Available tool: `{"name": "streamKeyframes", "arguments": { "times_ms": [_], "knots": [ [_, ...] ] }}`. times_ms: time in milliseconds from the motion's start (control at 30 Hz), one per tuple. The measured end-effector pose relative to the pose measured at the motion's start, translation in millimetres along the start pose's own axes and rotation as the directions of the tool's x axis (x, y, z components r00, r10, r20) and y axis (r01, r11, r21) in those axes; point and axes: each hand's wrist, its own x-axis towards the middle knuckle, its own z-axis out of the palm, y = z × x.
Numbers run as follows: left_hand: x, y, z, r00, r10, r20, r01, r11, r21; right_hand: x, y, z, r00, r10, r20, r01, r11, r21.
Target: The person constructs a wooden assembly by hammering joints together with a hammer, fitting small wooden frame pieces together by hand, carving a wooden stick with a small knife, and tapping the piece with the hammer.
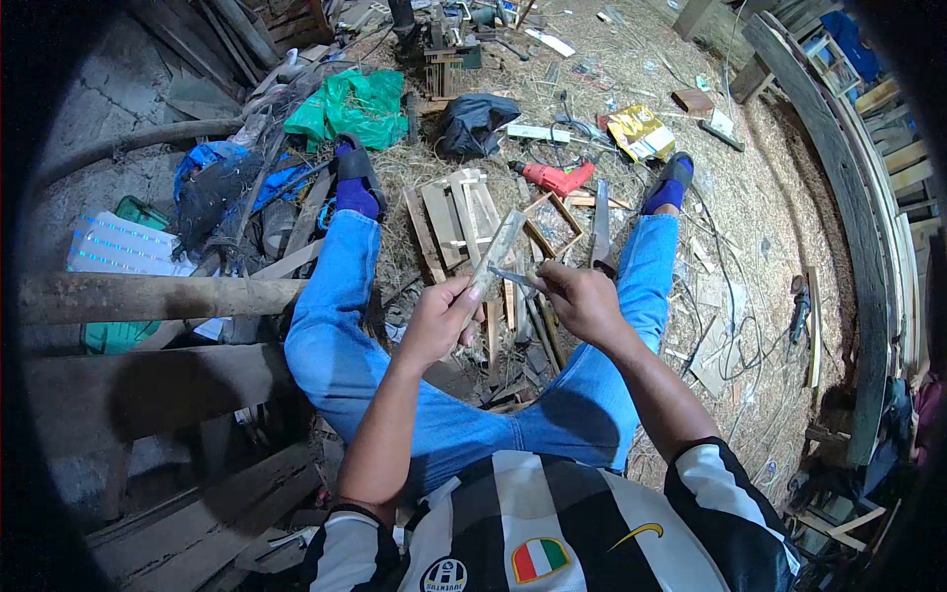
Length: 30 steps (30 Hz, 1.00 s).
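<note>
My left hand (442, 318) is closed around the lower end of a flat wooden strip (505, 240), which slants up and away between my knees. In my closed right hand (589, 308) is a tool with a narrow metal blade (515, 278); my fingers hide most of its handle, so its exact kind is unclear. The blade's tip points left and meets, or nearly meets, the strip just above my left fingers. Beyond the hands on the ground lie a small wooden frame (575, 237), a handsaw (601, 225) and a red power drill (558, 179).
Loose boards (442, 219) lie between my feet. Further off are a green plastic bag (353, 107), a black bag (477, 125) and a yellow packet (639, 134). A wooden beam (163, 296) runs close to my left knee. A cable (735, 286) trails across the straw-strewn ground at right.
</note>
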Motion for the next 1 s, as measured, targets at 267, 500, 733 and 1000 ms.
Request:
{"name": "streamKeyframes", "arguments": {
  "times_ms": [267,500,733,1000],
  "knots": [
    [5,-2,0,1.0,-0.009,0.026,0.008,0.998,0.058,3,2,2,1.0,0.01,0.013,-0.011,0.999,0.046],
    [5,5,4,0.999,0.0,0.041,-0.003,0.996,0.089,2,12,16,1.0,0.0,0.027,-0.008,0.956,0.293],
    [6,-3,14,0.997,-0.006,0.076,-0.009,0.983,0.186,2,16,22,0.996,-0.077,-0.042,0.085,0.956,0.282],
    [7,-2,16,0.993,-0.01,0.114,-0.004,0.993,0.121,5,23,31,0.987,0.024,0.161,-0.1,0.87,0.482]
  ]
}}
